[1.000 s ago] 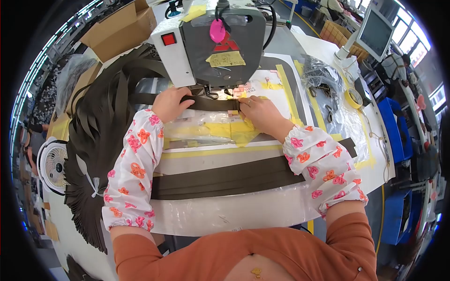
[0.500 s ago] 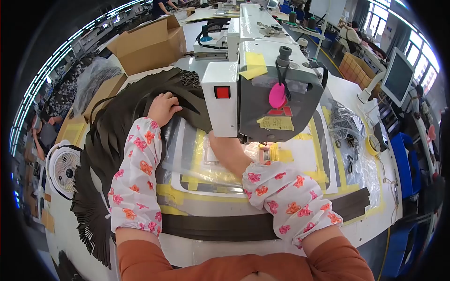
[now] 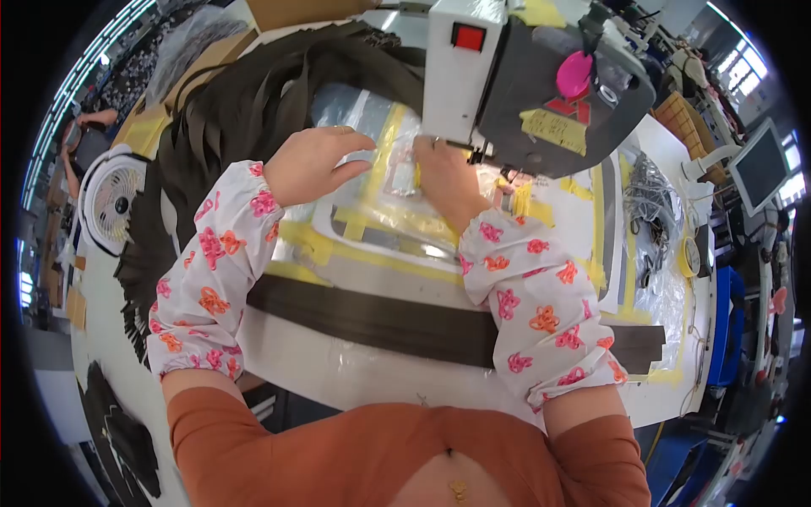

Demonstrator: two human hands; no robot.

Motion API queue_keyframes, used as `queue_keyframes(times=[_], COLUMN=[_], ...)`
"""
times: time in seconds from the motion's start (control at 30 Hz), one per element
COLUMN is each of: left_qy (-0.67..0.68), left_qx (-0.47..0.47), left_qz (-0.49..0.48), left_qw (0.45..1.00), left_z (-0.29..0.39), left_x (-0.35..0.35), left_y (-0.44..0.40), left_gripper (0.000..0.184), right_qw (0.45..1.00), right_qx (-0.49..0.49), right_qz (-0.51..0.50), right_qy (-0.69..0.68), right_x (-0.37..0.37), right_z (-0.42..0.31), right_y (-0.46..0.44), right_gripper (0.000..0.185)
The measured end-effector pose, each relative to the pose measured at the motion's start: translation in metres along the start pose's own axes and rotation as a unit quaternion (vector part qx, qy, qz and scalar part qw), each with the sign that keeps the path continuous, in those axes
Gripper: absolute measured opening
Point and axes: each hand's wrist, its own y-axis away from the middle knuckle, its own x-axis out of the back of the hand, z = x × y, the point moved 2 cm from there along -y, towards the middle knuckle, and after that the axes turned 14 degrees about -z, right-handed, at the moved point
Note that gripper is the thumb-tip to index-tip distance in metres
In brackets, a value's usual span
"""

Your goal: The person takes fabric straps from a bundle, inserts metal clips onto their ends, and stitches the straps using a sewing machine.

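My left hand (image 3: 317, 165) is over the plastic-covered work plate (image 3: 372, 224), thumb and fingers apart, with nothing between them. To its right, my right hand (image 3: 448, 179) reaches beside the head of the sewing machine (image 3: 557, 93). Its fingertips are bent near the plastic, and whatever they may hold is too small to make out. A large bundle of dark strips (image 3: 228, 127) lies to the left of my left hand. Flat dark strips (image 3: 380, 321) stretch across the table below both forearms.
A white fan (image 3: 117, 203) stands at the left. On the right are tangled cords in clear plastic (image 3: 650, 203), a yellow tape roll (image 3: 689, 256) and a monitor (image 3: 760, 165). Part of a person (image 3: 84, 148) shows at far left.
The dark strip held under the machine a second ago is gone from there. My left hand has come off the strip bundle toward the right, and the view has shifted.
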Motion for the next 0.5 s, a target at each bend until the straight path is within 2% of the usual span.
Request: queue_keyframes(times=[0.03,0.07,0.1,0.13,0.27,0.33,0.4,0.5], left_qy=[0.033,0.063,0.088,0.095,0.074,0.059,0.050,0.000], left_qx=[-0.019,-0.042,-0.071,-0.075,-0.090,-0.089,-0.080,-0.051], left_qz=[-0.010,-0.021,-0.026,-0.026,0.041,0.055,0.056,0.086], left_qw=[0.999,0.997,0.993,0.992,0.992,0.993,0.994,0.995], left_z=[0.021,0.042,0.060,0.075,0.104,0.109,0.111,0.116], left_x=[-0.011,-0.022,-0.032,-0.043,-0.072,-0.078,-0.079,-0.086], left_y=[0.024,0.044,0.060,0.073,0.094,0.092,0.094,0.095], left_gripper=[0.025,0.024,0.022,0.024,0.023,0.025,0.027,0.021], right_qw=[0.998,0.995,0.996,0.981,0.964,0.962,0.958,0.971], right_qx=[-0.013,0.072,0.082,0.147,0.255,0.246,0.252,0.213], right_qz=[-0.047,0.061,0.034,0.077,-0.005,-0.095,-0.121,-0.110], right_qy=[-0.025,0.033,0.027,0.101,-0.076,-0.075,-0.064,-0.019], right_x=[0.004,-0.001,0.005,0.010,0.037,0.051,0.057,0.051], right_z=[-0.003,-0.002,-0.008,-0.012,-0.033,-0.041,-0.044,-0.043], right_y=[0.006,0.016,0.029,0.045,0.121,0.157,0.180,0.195], right_gripper=[0.023,0.028,0.032,0.031,0.031,0.027,0.031,0.026])
